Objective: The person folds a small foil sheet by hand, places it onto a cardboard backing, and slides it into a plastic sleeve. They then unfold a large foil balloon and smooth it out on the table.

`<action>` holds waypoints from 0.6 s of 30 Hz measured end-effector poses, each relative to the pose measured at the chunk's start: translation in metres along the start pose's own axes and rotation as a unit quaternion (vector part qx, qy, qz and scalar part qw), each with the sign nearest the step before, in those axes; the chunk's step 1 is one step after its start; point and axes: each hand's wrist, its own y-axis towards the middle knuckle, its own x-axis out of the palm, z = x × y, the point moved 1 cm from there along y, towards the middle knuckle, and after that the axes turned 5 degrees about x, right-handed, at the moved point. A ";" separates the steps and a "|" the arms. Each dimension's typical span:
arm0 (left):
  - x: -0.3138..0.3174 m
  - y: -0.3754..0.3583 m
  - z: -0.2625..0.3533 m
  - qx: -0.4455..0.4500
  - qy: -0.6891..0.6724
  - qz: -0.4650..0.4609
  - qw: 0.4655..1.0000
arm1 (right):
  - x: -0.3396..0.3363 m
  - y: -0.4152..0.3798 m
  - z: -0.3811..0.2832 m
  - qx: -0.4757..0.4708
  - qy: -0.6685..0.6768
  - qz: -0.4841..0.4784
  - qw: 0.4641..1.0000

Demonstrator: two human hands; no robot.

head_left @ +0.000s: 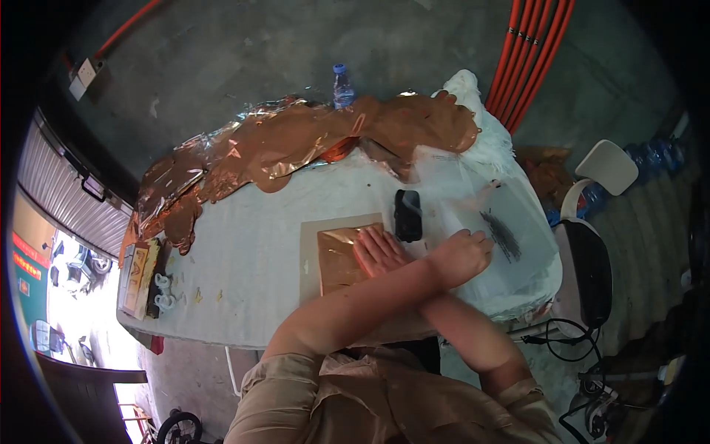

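My forearms cross, the left one over the right. My right hand [381, 251] lies flat with fingers stretched on a copper-coloured, shiny flat piece [339, 259], which rests on a greyish-beige board [310, 251]. My left hand [464, 257] is closed, its fingers curled, above a pile of clear plastic bags [462, 196]. Whatever those fingers hold, if anything, is hidden. Dark marks [503, 237] show on the plastic to the right of that hand. A black oblong object [407, 214] lies just beyond my right hand.
Crumpled copper-coloured foil balloons [296, 144] line the table's [244, 251] far edge, with a water bottle [342, 87] behind. A box [138, 277] and white clips or ties [164, 292] sit at the left. A chair [584, 259] stands at the right, near cables [588, 355].
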 end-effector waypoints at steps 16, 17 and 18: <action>-0.019 -0.017 -0.019 -0.123 -0.273 0.021 0.954 | -0.008 0.002 -0.002 0.013 0.057 -0.014 0.998; -0.020 -0.018 -0.019 -0.125 -0.272 0.021 0.954 | -0.009 0.002 -0.001 0.011 0.062 -0.025 0.998; -0.024 -0.021 -0.019 -0.128 -0.255 0.077 0.955 | -0.009 0.002 -0.001 0.010 0.067 -0.034 0.997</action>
